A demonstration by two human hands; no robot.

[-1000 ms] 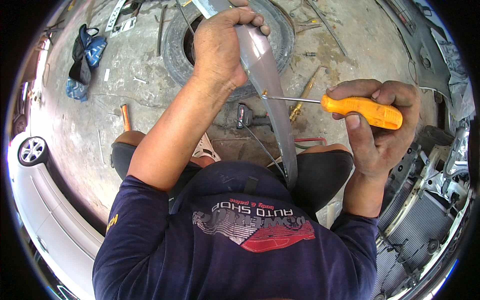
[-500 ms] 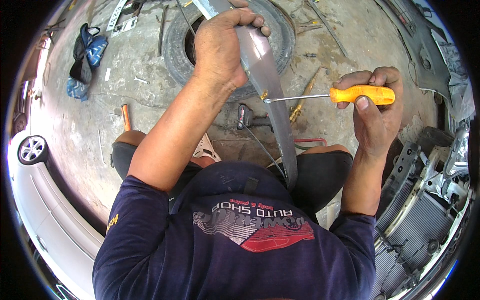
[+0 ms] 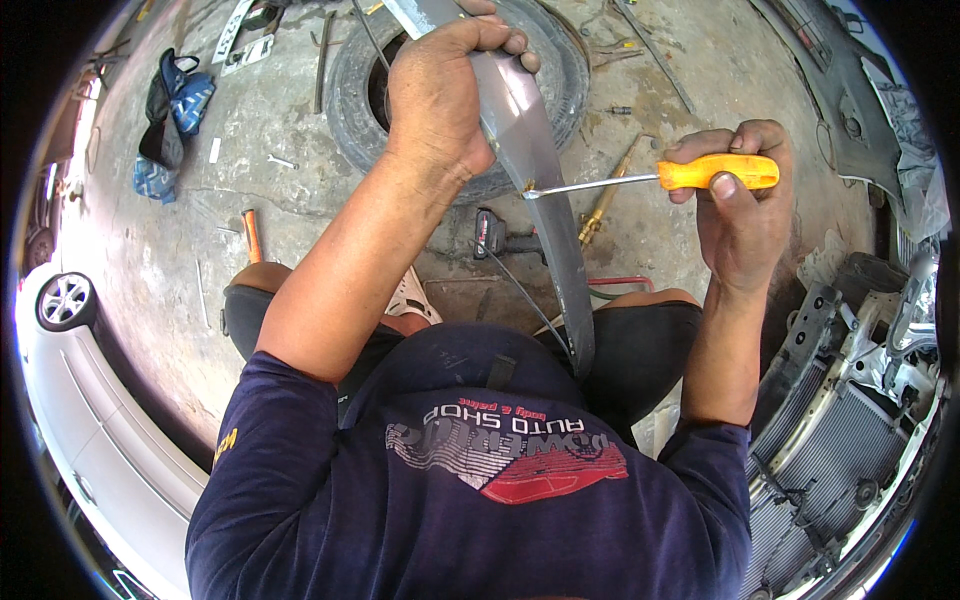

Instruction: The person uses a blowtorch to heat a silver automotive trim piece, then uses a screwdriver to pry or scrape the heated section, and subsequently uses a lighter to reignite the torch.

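Head view: screwdriver levels out against the trim strip

The right hand (image 3: pixel 745 215), clamped on the orange screwdriver (image 3: pixel 715 172), has risen, levelling its shaft. The left hand (image 3: pixel 440 95) stays clenched around the grey trim strip (image 3: pixel 545 200) above the tyre (image 3: pixel 560 70).

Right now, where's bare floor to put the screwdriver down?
Bare concrete left of the tyre, between the blue bag and the hammer. Crowded between tyre and knees, and right by the car parts.
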